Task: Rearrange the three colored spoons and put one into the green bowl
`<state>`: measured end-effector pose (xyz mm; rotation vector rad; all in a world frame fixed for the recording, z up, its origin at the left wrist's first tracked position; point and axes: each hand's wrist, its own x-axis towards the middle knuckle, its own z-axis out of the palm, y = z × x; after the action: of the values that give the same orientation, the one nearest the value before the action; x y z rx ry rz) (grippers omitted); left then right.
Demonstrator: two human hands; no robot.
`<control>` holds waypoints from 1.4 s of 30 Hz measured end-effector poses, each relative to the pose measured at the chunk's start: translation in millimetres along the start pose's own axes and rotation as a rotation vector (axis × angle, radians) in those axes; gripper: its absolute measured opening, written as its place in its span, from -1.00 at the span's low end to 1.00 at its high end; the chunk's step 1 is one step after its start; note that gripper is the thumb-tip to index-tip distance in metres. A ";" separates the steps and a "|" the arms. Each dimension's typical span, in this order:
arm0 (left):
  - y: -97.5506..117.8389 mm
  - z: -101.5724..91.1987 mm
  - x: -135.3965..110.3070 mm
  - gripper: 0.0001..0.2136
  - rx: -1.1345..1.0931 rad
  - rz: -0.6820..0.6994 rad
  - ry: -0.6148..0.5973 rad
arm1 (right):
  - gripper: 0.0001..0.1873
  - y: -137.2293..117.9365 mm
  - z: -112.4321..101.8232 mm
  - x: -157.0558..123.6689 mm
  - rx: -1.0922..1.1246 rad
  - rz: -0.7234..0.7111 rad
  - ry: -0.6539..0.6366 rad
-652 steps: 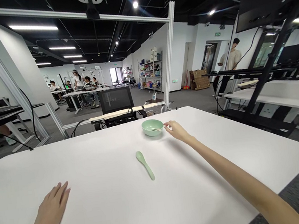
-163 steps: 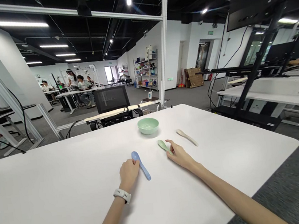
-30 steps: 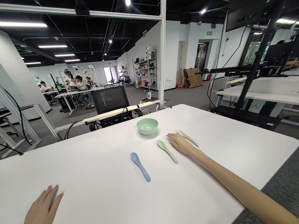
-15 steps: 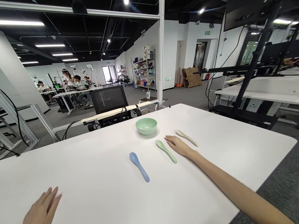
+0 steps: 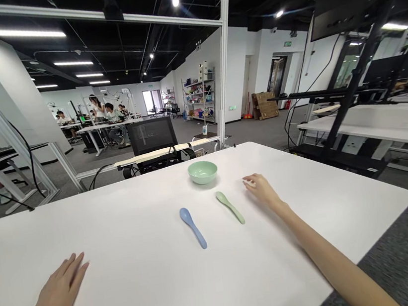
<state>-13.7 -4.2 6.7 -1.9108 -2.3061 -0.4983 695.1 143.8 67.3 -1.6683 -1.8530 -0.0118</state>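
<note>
Now right hand farther from green spoon than before

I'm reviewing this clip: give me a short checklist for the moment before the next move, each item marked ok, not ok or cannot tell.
1. Left hand out of the way: ok; palm down at the left, apart from the spoons.
2. Bowl upright: ok; it stands on the table, opening upward.
3. Green spoon in full sight: ok; it lies between bowl and right hand, touching neither.
4. Blue spoon apart from the green one: ok; a gap shows between them.
5. Cream spoon in sight: not ok; visible beside the right hand half a second ago, now out of view.
6. Right hand's grip: cannot tell; the hand hides what is beneath it.
</note>
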 end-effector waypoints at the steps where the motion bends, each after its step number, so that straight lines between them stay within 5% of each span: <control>1: 0.5 -0.2 -0.3 -0.14 -0.008 -0.013 -0.017 | -0.59 5.8 -5.6 0.8 -0.051 0.051 0.018; 6: 1.5 -0.9 -0.9 -0.14 -0.018 -0.018 -0.043 | -0.70 22.8 -18.6 -3.7 -0.254 0.245 -0.084; 11: 3.5 -2.0 -0.5 -0.20 -0.014 -0.027 -0.017 | -0.75 16.1 -25.9 -1.4 -0.223 0.239 -0.102; 19: 3.8 -0.4 -1.8 -0.21 -0.013 -0.024 0.004 | -0.67 -73.8 -42.6 59.7 -0.235 -0.065 -0.107; 23: 5.3 -0.6 -2.6 -0.23 0.000 -0.024 0.017 | -0.66 -126.5 -29.2 94.1 -0.379 -0.062 -0.251; 27: 6.5 -0.5 -3.8 -0.24 -0.010 -0.021 0.029 | -0.71 -153.0 -6.3 114.3 -0.470 -0.039 -0.340; 34: 5.7 1.8 -4.7 -0.27 -0.015 0.004 0.043 | -0.70 -163.0 26.8 124.9 -0.494 -0.025 -0.388; 42: 10.0 -3.2 -5.3 -0.28 -0.022 -0.010 0.032 | -0.74 -160.7 30.4 123.0 -0.452 -0.032 -0.371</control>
<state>-3.3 -8.6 10.0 -1.8874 -2.3014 -0.5541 538.4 234.5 162.8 -2.0527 -2.2805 -0.1540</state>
